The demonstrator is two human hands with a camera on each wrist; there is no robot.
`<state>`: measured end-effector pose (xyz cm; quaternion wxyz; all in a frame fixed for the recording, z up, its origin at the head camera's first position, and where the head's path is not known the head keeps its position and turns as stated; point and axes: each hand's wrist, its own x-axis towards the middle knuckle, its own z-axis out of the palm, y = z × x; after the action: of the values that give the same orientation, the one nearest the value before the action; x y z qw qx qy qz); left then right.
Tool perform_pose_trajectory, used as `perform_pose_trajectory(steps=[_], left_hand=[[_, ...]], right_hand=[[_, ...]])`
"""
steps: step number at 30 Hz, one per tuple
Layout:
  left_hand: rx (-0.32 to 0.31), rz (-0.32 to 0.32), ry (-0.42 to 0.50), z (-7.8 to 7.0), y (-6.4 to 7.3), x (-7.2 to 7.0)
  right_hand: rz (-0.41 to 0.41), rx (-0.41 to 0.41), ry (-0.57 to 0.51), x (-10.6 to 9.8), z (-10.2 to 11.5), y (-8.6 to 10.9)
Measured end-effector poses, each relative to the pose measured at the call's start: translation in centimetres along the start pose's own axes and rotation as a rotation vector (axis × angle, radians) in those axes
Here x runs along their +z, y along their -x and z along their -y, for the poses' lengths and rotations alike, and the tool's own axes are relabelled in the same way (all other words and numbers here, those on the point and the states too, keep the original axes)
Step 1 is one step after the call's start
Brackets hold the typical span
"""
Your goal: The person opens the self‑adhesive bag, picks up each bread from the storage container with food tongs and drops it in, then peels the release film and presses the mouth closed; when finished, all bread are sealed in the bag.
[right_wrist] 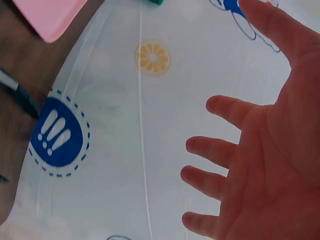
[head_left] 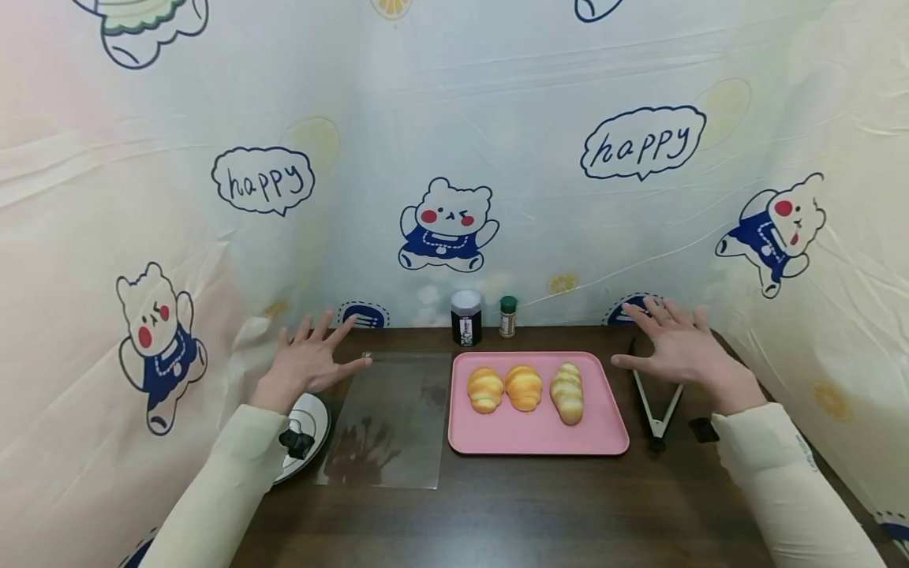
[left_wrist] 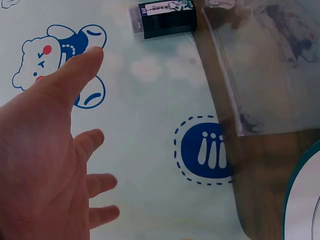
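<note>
My left hand [head_left: 304, 363] is held up with fingers spread and nothing in it, overlapping the edge of a white plate [head_left: 312, 414] with a dark rim. Beside it lies a clear plastic sheet [head_left: 398, 418]. My right hand [head_left: 678, 351], also spread and holding nothing, is raised over the black-tipped tongs [head_left: 658, 430], partly hiding them. Between the hands sits a pink tray [head_left: 525, 438] with two round golden bread rolls [head_left: 486, 390] and a longer, paler bread [head_left: 567, 394] on it. Both wrist views show the palms with fingers extended.
Behind the tray stand a dark jar [head_left: 466, 327] with a pale lid and a small green-capped shaker [head_left: 507, 318]. A patterned cloth [head_left: 525, 158] hangs behind and at both sides of the dark wooden table [head_left: 497, 505].
</note>
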<state>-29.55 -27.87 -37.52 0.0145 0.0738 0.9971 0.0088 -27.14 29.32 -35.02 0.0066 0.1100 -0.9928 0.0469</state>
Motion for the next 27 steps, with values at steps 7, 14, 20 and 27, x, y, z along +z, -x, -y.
perform_pose_trajectory(steps=[7, 14, 20, 27], left_hand=[[0.036, 0.036, 0.002, -0.2, -0.1, 0.8], [0.061, 0.080, 0.050, -0.3, -0.3, 1.6], [0.084, 0.155, 0.122, -0.4, -0.4, 2.2], [0.126, 0.149, 0.163, -0.1, -0.5, 3.1]], right_hand=[[-0.035, -0.113, 0.000, 1.2, 1.7, -0.8], [-0.045, -0.170, -0.072, 2.0, 3.7, -1.4], [-0.033, -0.187, -0.110, 3.0, 5.5, -1.9], [-0.030, -0.195, -0.176, 4.4, 7.9, -2.2]])
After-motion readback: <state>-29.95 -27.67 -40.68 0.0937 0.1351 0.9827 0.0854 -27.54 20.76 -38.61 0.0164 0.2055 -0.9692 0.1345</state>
